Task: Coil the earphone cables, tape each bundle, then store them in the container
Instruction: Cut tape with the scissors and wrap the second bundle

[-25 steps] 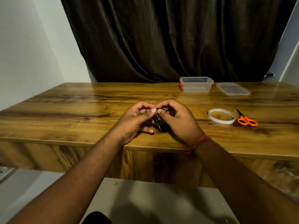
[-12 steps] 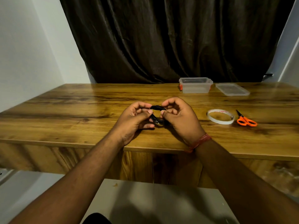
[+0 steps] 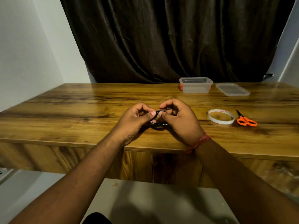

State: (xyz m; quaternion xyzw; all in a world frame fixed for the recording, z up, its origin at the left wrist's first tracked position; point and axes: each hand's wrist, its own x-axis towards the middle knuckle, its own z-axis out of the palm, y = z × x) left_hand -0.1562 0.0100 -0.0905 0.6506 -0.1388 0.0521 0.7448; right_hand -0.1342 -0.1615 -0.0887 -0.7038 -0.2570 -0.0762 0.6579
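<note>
At the centre of the frame, both hands meet over the near part of a glossy brown wooden table (image 3: 80, 113). Between them is a small black coiled earphone cable (image 3: 159, 124), looped into a ring and held just above the tabletop. The left hand (image 3: 135, 121) has its fingers curled, with thumb and forefinger pinching the left side of the coil. The right hand (image 3: 180, 120), wearing a red thread band (image 3: 199, 141) on the wrist, is likewise curled and pinches the coil's upper right side between thumb and fingertips. The two thumbs almost touch at the top of the loop. The lower arc of the cable shows between the palms; the rest is hidden by the fingers.

In the upper right, at the far edge of the table, stands a clear rectangular plastic container (image 3: 195, 85) with orange clips, open, and its clear flat lid (image 3: 232, 89) lies just beside it to the right. Nearer, right of the hands, lies a white roll of tape (image 3: 220, 116) flat on the wood, with small orange-handled scissors (image 3: 246, 121) just beside it on the right. A dark pleated curtain (image 3: 169, 39) hangs behind the table.
</note>
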